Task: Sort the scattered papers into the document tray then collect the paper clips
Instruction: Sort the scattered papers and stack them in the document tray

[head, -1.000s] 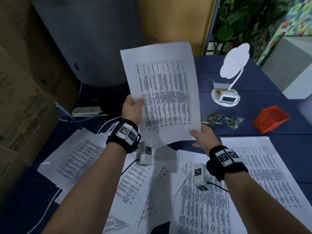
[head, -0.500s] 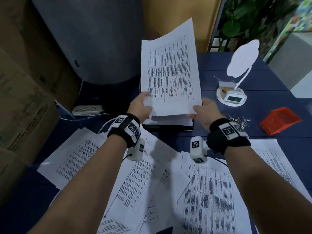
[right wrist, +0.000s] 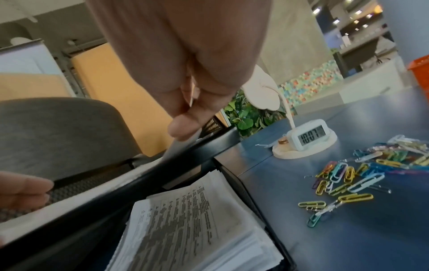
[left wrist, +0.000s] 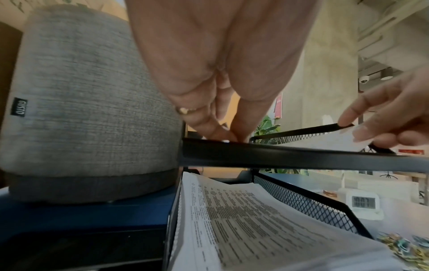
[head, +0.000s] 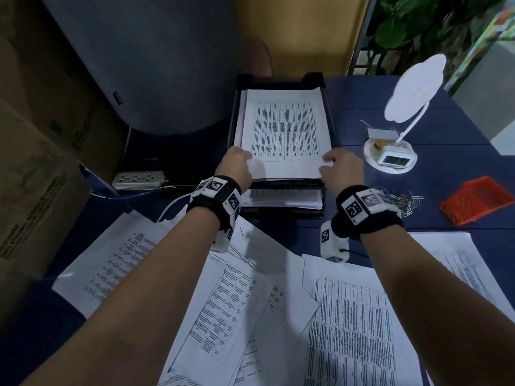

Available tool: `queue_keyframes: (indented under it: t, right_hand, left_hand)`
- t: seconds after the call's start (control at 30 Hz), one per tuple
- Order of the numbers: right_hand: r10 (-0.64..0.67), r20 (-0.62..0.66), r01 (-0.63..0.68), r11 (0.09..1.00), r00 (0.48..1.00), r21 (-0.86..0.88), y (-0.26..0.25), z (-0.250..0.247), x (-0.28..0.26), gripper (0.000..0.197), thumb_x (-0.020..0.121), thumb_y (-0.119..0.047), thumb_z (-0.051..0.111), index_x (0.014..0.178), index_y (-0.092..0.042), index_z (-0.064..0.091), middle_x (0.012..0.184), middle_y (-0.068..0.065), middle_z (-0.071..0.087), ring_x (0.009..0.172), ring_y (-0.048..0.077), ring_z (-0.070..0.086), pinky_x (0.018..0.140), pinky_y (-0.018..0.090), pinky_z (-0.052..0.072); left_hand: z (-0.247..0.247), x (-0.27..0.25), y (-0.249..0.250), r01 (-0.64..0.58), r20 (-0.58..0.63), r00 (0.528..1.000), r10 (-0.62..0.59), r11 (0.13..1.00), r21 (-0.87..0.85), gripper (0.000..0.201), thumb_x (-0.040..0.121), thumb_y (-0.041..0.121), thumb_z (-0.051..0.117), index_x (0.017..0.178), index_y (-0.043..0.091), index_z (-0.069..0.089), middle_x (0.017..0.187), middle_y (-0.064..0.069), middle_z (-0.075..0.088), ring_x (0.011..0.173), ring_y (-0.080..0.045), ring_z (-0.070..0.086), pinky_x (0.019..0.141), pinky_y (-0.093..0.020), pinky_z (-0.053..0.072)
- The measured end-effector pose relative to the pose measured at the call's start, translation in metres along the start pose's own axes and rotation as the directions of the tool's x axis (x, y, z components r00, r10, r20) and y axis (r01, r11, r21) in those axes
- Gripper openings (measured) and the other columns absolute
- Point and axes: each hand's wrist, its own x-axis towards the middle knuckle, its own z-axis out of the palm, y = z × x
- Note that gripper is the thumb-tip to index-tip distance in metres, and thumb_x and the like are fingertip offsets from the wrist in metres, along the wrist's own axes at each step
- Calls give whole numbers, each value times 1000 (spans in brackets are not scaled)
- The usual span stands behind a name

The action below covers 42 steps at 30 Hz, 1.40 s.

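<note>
A printed sheet [head: 284,132] lies flat in the top tier of the black mesh document tray [head: 281,80]. My left hand [head: 239,162] pinches its near left corner, fingertips [left wrist: 232,133] down at the tray's front rim [left wrist: 278,155]. My right hand [head: 334,165] pinches the near right corner, thumb [right wrist: 183,128] on the paper edge. The lower tier holds a stack of papers [head: 281,197]. Several printed sheets [head: 351,330] lie scattered over the near table. A pile of coloured paper clips [head: 401,200] sits to the right of the tray, by my right wrist.
An orange mesh basket [head: 476,200] stands right of the clips. Farther back right stands a white lamp with a clock [head: 390,156]. A power strip [head: 138,179] lies left of the tray, a grey chair back [head: 145,65] behind it, cardboard boxes [head: 33,162] at far left.
Both hands carried the sheet forward from above the scattered papers, tipped it down and laid it flat in the tray's top tier.
</note>
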Motion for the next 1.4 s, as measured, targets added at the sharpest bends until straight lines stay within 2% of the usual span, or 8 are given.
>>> queue_keyframes:
  t: [0.1, 0.37, 0.53, 0.67, 0.77, 0.93, 1.13, 1.4]
  right_hand:
    - [-65, 48, 71, 990, 997, -123, 2, 1, 0, 28, 92, -9, 53, 119, -5, 62, 122, 14, 62, 111, 29, 57, 92, 27, 41]
    - [-23, 73, 56, 874, 997, -483, -7, 3, -16, 26, 96, -18, 47, 113, -6, 62, 122, 15, 40, 97, 38, 58, 73, 37, 43]
    - [-110, 38, 116, 929, 993, -350, 3, 3, -31, 24, 95, -18, 47, 106, -8, 65, 112, 18, 46, 89, 40, 58, 75, 39, 49]
    - [-224, -18, 216, 956, 974, -200, 8, 19, -64, 24, 91, -12, 50, 112, -11, 63, 111, 17, 51, 87, 39, 57, 73, 40, 48]
    - [-242, 11, 241, 959, 970, -147, 9, 38, -88, 34, 90, -10, 50, 124, -13, 55, 114, 14, 52, 93, 35, 56, 75, 40, 46]
    - [-217, 247, 249, 962, 945, -108, 11, 75, -117, 28, 92, -8, 49, 116, -9, 61, 115, 15, 54, 102, 33, 55, 82, 38, 49]
    - [-43, 576, 181, 966, 816, -184, -6, 117, -145, 27, 94, -15, 47, 118, -19, 60, 120, 7, 59, 103, 26, 59, 85, 32, 50]
    - [93, 691, 88, 971, 717, -223, -47, 159, -165, 30, 91, -32, 52, 117, -18, 58, 116, 1, 64, 97, 21, 60, 82, 20, 43]
  left_hand:
    - [7, -3, -3, 48, -2, 999, -48, 994, 101, 27, 87, 3, 45, 110, 1, 60, 129, -8, 42, 102, -23, 52, 81, -29, 45]
    - [10, -22, -2, 21, 5, 1000, -25, 923, 385, 36, 98, 24, 34, 122, 12, 59, 129, -9, 47, 116, -30, 43, 95, -41, 38]
    - [12, -44, -20, -109, -46, 990, 130, 942, 317, 34, 99, 27, 36, 119, 20, 63, 127, -1, 55, 116, -27, 43, 98, -40, 31]
    - [24, -75, -46, -134, -129, 979, 158, 975, 175, 48, 95, 23, 48, 142, 24, 40, 147, 3, 38, 134, -22, 30, 108, -40, 19]
    - [33, -98, -62, -71, -103, 991, 88, 985, 156, 59, 95, 21, 49, 148, 23, 26, 156, 2, 22, 143, -20, 15, 113, -40, 11]
    - [51, -127, -100, 92, 31, 994, -102, 970, 224, 48, 91, 25, 52, 138, 25, 42, 154, -4, 25, 141, -23, 20, 112, -43, 16]
    - [52, -153, -144, 265, 74, 954, -290, 934, 239, 59, 85, 42, 58, 138, 27, 40, 150, -5, 29, 137, -28, 26, 111, -48, 23]
    - [34, -152, -204, 415, 177, 877, -447, 890, 188, 52, 78, 44, 68, 125, 30, 50, 144, -2, 37, 131, -26, 32, 103, -55, 35]
